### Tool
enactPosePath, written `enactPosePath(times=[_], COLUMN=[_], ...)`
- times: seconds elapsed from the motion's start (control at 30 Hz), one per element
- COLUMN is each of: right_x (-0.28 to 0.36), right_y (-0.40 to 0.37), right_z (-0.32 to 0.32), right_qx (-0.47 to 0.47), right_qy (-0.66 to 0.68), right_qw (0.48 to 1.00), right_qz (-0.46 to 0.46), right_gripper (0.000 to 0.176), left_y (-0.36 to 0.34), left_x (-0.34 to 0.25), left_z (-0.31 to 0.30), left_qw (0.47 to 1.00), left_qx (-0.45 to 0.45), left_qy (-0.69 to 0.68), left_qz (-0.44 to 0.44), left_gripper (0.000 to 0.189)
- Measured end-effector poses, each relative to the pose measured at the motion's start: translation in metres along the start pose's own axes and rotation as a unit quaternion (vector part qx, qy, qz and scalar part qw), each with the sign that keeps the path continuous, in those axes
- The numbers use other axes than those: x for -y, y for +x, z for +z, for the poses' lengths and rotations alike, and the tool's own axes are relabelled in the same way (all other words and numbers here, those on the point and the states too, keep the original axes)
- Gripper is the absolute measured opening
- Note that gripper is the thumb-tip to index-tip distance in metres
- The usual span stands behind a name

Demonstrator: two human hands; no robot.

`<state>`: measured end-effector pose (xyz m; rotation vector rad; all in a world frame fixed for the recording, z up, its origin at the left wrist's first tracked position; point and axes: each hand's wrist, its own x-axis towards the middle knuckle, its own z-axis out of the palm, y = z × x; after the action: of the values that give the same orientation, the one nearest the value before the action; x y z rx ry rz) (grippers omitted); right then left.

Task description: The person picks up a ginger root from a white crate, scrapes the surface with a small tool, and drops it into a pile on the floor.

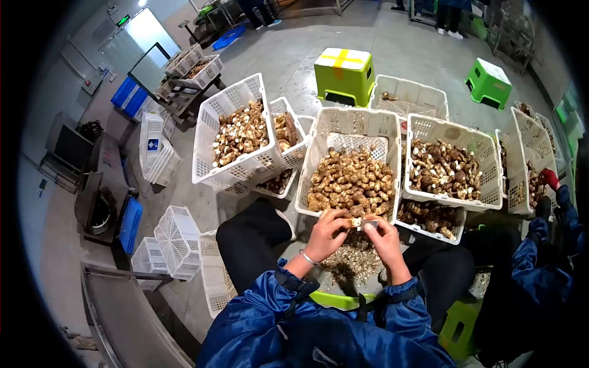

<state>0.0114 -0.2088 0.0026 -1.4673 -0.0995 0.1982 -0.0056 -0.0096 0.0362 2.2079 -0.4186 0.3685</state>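
My left hand (327, 234) pinches a small mushroom (354, 223) with a pale cut end, just over the near rim of the middle white crate (300, 191). Close on its right, my right hand (383, 238) grips a small flat blade (370, 224) that meets the mushroom's right side. Brown mushrooms (350, 178) are heaped in the middle crate. Below my hands, pale trimmings (353, 264) lie in a pile between my legs.
Mushroom-filled crates stand left (205, 132) and right (488, 153). Green stools (343, 76) (489, 84) are beyond. Empty crates (178, 239) are stacked at left beside a metal table (119, 306). A co-worker's blue sleeve (540, 264) and red-gloved hand (550, 179) show at right.
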Motion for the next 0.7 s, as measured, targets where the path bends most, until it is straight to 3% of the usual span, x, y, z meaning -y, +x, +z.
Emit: enactPosePath(times=[0.13,0.2,0.27,0.3,0.33,0.47,0.53,0.6,0.63,0.67,0.7], right_x=[-0.006,-0.01,-0.001,-0.006,-0.007,-0.012,-0.01,-0.01,0.004,-0.022,-0.022], right_y=[-0.001,0.0,-0.003,-0.001,0.0,0.0,0.003,0.004,-0.001,0.007,0.008], right_z=[0.004,-0.003,-0.001,-0.005,-0.011,-0.002,-0.004,-0.01,-0.007,-0.012,-0.012], right_qx=[-0.013,-0.034,-0.079,-0.09,-0.088,0.0,0.024,-0.012,-0.062,-0.061,-0.059], right_qy=[-0.044,-0.135,-0.069,-0.096,-0.171,-0.05,-0.076,-0.158,-0.168,-0.179,-0.089], right_qw=[0.999,0.99,0.994,0.991,0.981,0.999,0.997,0.985,0.984,0.981,0.994], right_qz=[0.0,-0.015,0.019,0.037,-0.005,0.002,0.012,0.066,0.02,-0.037,0.039], right_gripper=[0.023,0.021,0.022,0.023,0.024,0.029,0.029,0.028,0.025,0.023,0.022], left_y=[0.0,-0.005,-0.002,-0.002,-0.002,0.001,0.001,0.006,0.007,0.01,0.018], left_x=[-0.001,-0.002,-0.005,-0.004,-0.005,-0.009,-0.006,-0.016,-0.011,-0.003,-0.002], left_z=[-0.001,0.0,-0.003,-0.002,-0.003,-0.011,-0.008,-0.022,-0.028,-0.039,-0.054], left_qw=[0.998,0.999,0.998,0.998,0.998,0.994,0.989,0.985,0.981,0.976,0.975], left_qx=[0.017,0.025,0.015,0.018,0.022,0.058,0.07,0.091,0.079,0.067,0.038], left_qy=[0.007,0.001,0.0,0.013,0.028,0.06,0.08,0.089,0.119,0.155,0.174], left_qz=[0.063,0.047,0.054,0.051,0.046,0.076,0.103,0.118,0.129,0.137,0.135], left_gripper=[0.022,0.022,0.023,0.023,0.023,0.027,0.029,0.034,0.034,0.034,0.033])
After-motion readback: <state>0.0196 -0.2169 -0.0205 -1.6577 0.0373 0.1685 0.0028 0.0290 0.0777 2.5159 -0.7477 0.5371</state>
